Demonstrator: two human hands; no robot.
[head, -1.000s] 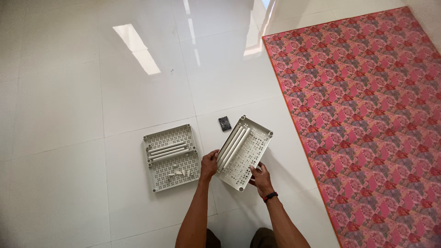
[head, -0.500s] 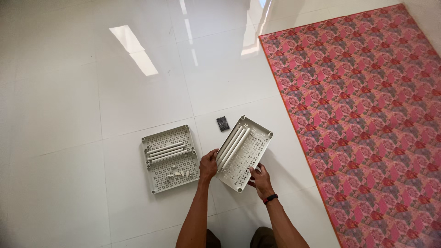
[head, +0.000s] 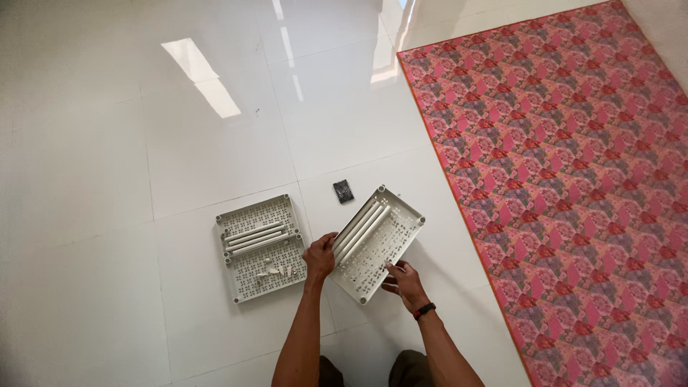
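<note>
Both hands hold one pale grey perforated tray (head: 376,245), tilted off the floor (head: 107,179), long axis running diag. from lower left to upper right. Left hand (head: 319,256) grips the tray's left long edge, fingers curled over the rim, thumb side toward the person. Right hand (head: 403,281) pinches the lower edge near the bottom corner, fingertips on the inner face; black wristband w/ red bit (head: 424,310) on that wrist. Inside the tray, approx. three white rods (head: 360,228) lie side by side along its length, near the left edge.

A second tray (head: 259,247), same kind, lies flat on the white tiles just left of the left hand, not touching it. It carries more white rods (head: 252,236) across its middle and a few small white bits (head: 276,270) near its lower edge.

Small dark block (head: 343,190) sits on the floor just above the held tray, btw. the two trays. Pink-red patterned rug (head: 573,179) covers the floor to the right, apart from the trays.
</note>
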